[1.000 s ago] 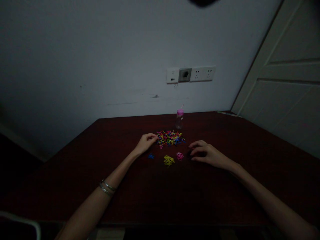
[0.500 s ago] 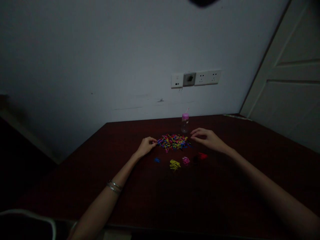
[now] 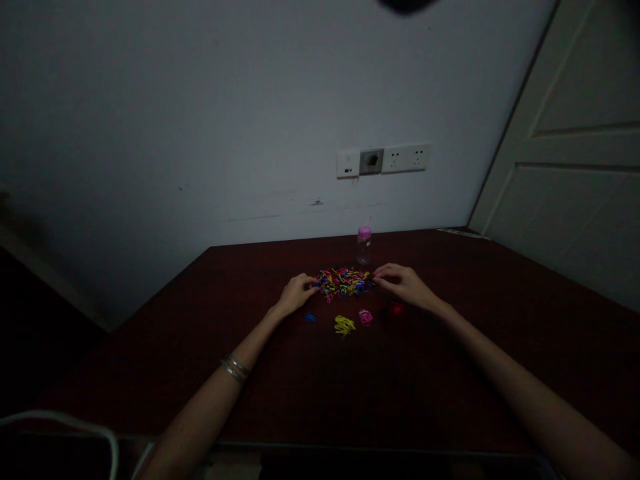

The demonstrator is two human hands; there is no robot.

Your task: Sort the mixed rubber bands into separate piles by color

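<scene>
Since a moment earlier, the right hand [image 3: 406, 285] had come back from the small piles to the right edge of the heap of coloured bands [image 3: 345, 281] — fingertips touching it, though whether they pinched a band could not be told. Opposite, the left hand [image 3: 296, 293] lay loosely curled against the heap's left edge, with blue [image 3: 311, 317], yellow [image 3: 345, 325], pink [image 3: 366, 317] and red [image 3: 397, 308] piles just nearer the person.

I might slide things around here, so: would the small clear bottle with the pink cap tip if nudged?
Probably. The small clear bottle with the pink cap stands upright, tall and narrow, on the dark red table. It looks light, perhaps empty, so it could topple, then roll.
</scene>
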